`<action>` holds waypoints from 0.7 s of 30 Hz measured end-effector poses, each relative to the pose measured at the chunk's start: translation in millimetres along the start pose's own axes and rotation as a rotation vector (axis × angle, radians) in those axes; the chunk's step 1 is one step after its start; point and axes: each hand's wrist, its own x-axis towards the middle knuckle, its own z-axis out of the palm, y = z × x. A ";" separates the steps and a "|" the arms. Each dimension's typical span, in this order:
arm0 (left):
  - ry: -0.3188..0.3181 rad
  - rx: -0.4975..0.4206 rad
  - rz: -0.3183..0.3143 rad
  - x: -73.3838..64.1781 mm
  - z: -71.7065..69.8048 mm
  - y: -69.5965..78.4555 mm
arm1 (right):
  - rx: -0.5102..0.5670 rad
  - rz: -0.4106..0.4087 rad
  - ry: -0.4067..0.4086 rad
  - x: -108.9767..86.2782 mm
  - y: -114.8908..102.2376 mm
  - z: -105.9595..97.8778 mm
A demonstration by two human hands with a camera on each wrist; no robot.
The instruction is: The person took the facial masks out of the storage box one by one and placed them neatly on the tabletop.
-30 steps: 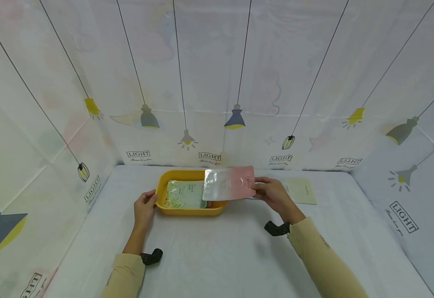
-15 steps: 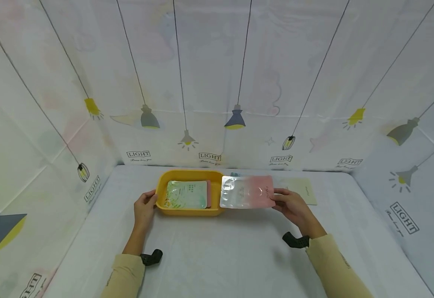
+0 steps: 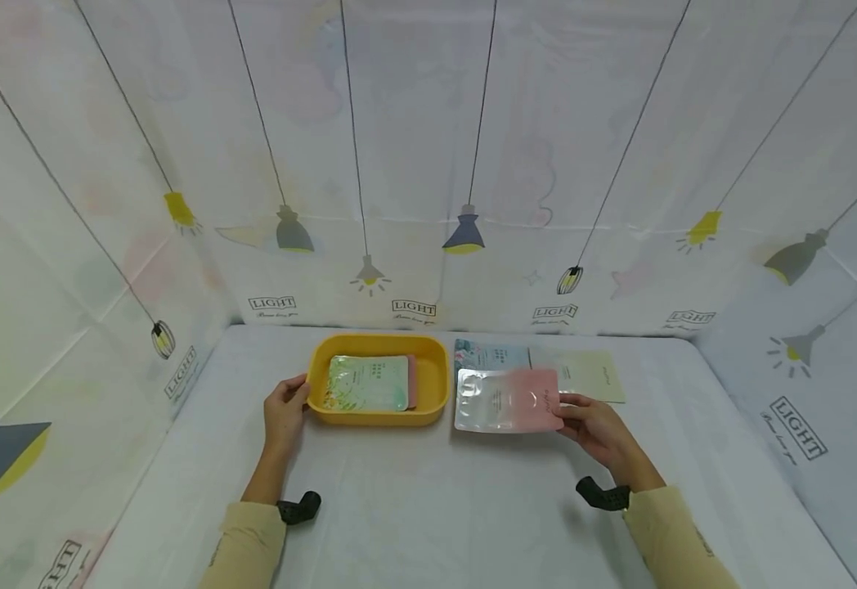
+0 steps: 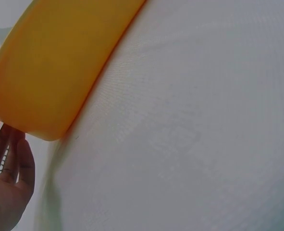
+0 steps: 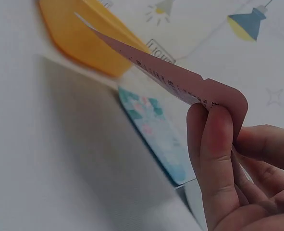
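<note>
My right hand (image 3: 601,429) pinches the right end of a flat pink-and-silver face mask packet (image 3: 507,401), thumb and fingers on opposite faces. In the right wrist view the packet (image 5: 180,79) appears nearly edge-on, above the white table, with its shadow below. The left hand (image 3: 284,415) grips the left end of a yellow plastic tray (image 3: 377,418); in the left wrist view its fingers meet the tray's end (image 4: 41,82). Inside the tray lies a green-and-white packet (image 3: 368,383), partly covering a pink one (image 3: 411,381).
Right of the tray lie a blue floral packet (image 3: 491,354) and a pale yellow-green one (image 3: 594,372), side by side on the white-covered table (image 3: 428,499). The held packet hides parts of both. A fabric backdrop (image 3: 414,164) printed with lamps surrounds the table.
The right hand has carried the pink-and-silver packet from over the tray to the right and nearer, uncovering the tray's right end and the blue packet. The left hand and tray have stayed put.
</note>
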 end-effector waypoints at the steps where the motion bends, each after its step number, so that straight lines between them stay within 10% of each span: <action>1: -0.003 0.001 0.006 0.0 0.0 0.4 | 0.005 0.008 -0.001 1.0 3.1 -0.6; 21: 0.005 0.007 0.015 -1.9 -1.2 2.5 | -0.158 0.029 0.068 15.5 31.2 0.7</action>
